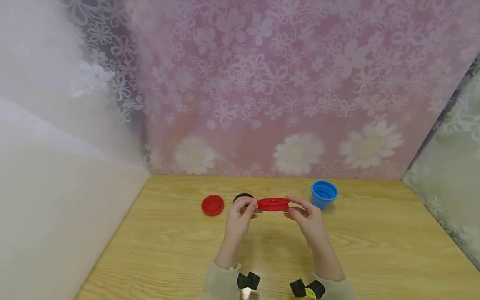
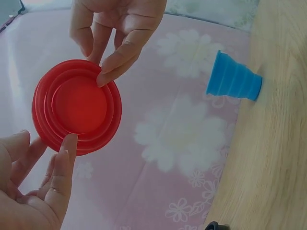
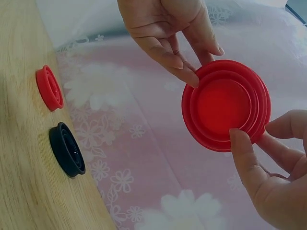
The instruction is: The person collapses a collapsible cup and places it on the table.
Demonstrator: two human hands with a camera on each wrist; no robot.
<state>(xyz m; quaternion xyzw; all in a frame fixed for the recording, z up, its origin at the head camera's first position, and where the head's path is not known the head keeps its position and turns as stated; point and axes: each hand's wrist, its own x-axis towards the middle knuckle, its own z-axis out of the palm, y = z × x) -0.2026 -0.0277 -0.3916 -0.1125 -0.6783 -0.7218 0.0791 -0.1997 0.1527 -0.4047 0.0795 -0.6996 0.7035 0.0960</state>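
Note:
Both hands hold a flattened red collapsible cup [image 1: 273, 204] up above the table, one at each side of its rim. My left hand [image 1: 237, 214] pinches one edge between thumb and fingers, and my right hand [image 1: 308, 216] pinches the opposite edge. The concentric folded rings of that red cup [image 2: 79, 106] show in both wrist views. Behind my left hand, partly hidden, lies a flattened black cup [image 3: 67, 149]. To its left a second flattened red cup [image 1: 212, 205] rests on the table. Beyond my right hand stands an unfolded blue cup [image 1: 324, 194], mouth up.
The wooden table [image 1: 168, 250] reaches back to a pink flowered curtain [image 1: 240, 83]. Pale sheets [image 1: 67, 166] hang along the left and right sides. Black straps [image 1: 249, 281] sit at both wrists over light sleeves.

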